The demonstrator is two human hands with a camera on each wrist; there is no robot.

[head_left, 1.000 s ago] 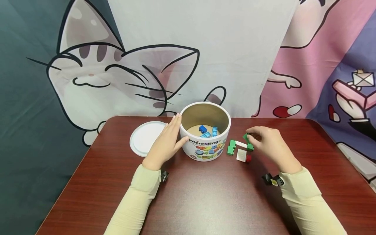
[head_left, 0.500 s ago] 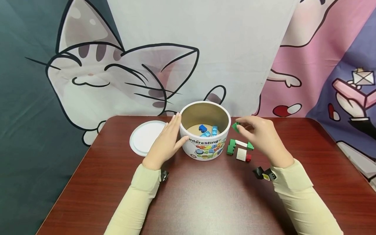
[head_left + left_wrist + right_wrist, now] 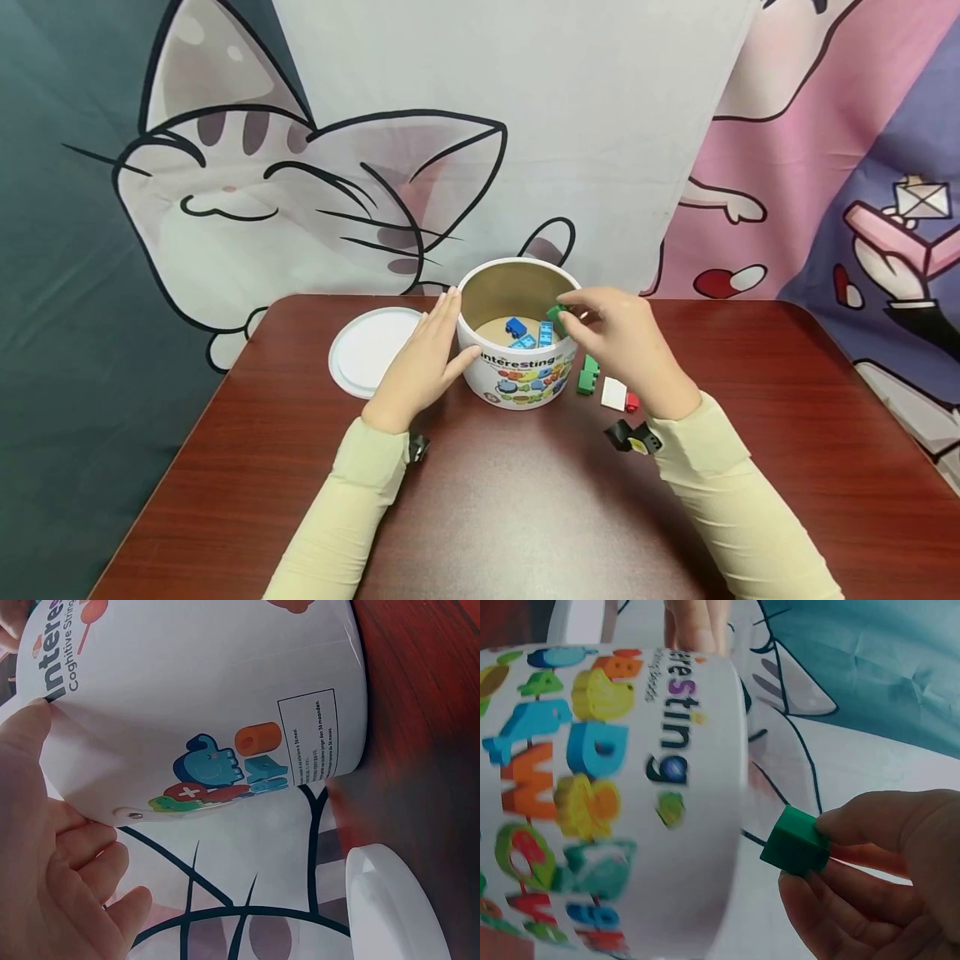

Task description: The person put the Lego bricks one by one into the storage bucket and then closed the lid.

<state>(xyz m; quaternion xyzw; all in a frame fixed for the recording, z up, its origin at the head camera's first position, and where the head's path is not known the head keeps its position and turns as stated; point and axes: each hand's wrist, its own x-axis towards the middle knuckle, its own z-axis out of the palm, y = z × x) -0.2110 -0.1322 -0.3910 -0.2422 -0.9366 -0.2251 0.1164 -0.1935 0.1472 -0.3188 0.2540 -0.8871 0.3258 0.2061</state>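
A white printed bucket stands upright on the table, with several blue toy bricks on its floor. My left hand rests against the bucket's left side, its fingers straight along the wall near the rim. In the left wrist view the thumb lies on the printed side. Thumb and fingers of my right hand pinch a green toy brick over the right part of the bucket's rim. In the head view that green brick overlaps the bucket's opening.
Right of the bucket lie green bricks, a white brick and a red brick, partly below the right hand. A white round lid lies to the left on the brown table. Behind hangs a cartoon-printed cloth.
My right hand has carried the green brick from the loose bricks leftward to the bucket's rim. The left hand and the bucket have stayed in place.
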